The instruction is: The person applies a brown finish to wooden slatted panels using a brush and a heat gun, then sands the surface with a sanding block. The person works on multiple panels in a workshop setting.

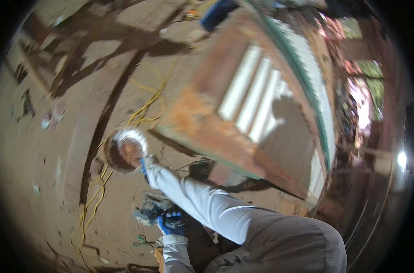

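Observation:
My right arm reaches out to a round metal bowl (117, 159) with reddish-brown contents, low over the dirt ground. At the bowl's near right rim, my right hand (145, 166) in a blue glove is closed on the edge, mostly hidden by the sleeve. Lower down, my left hand (172, 222), in a blue and dark glove, has its fingers curled. Something dark seems to be in it, too blurred to name. Right beside that hand is a dark grey, worn shoe-like shape (148, 210).
A large brown wooden panel (207, 123) with white stripes and a green edge stands ahead to the right. Yellow cord (150, 102) lies loosely across the dirt, past the bowl. A long board (95, 118) lies left of it. Wooden framing (47, 73) stands far left.

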Demonstrator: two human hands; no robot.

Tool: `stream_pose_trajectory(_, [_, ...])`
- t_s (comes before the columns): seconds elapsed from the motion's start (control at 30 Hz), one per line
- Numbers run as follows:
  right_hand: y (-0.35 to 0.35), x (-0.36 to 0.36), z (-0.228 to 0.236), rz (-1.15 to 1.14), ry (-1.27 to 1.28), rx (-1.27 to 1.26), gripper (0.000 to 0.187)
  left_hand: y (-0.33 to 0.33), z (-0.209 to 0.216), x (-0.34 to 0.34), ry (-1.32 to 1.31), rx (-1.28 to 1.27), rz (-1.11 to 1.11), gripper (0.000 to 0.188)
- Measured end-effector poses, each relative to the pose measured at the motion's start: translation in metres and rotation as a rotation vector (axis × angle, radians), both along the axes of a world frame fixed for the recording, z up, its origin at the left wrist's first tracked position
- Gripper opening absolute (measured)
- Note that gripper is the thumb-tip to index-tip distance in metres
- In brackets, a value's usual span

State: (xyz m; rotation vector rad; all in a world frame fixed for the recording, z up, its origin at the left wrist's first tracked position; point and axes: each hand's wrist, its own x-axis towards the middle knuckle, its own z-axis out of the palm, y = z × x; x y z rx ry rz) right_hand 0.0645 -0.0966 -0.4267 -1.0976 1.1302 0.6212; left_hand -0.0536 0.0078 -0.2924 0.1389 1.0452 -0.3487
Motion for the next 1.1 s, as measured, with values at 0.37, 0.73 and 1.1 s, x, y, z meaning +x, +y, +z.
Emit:
stream_pose_trajectory(0.37, [0.103, 0.198, -0.138, 0.179, -0.238, -0.232, 0.029, -0.014, -0.002, -0.014, 0.082, 0.003, 0.347, 0.022])
stream_pose_trajectory(0.73, [0.178, 0.277, -0.227, 0.429, -0.352, 0.203, 0.019, -0.024, -0.011, -0.001, 0.057, 0.185, 0.45, 0.024])
stream_pose_trajectory(1.1, [0.049, 0.041, -0.054, 0.295, -0.183, 0.215, 0.014, -0.017, -0.011, 0.0, 0.143, 0.065, 0.357, 0.012])
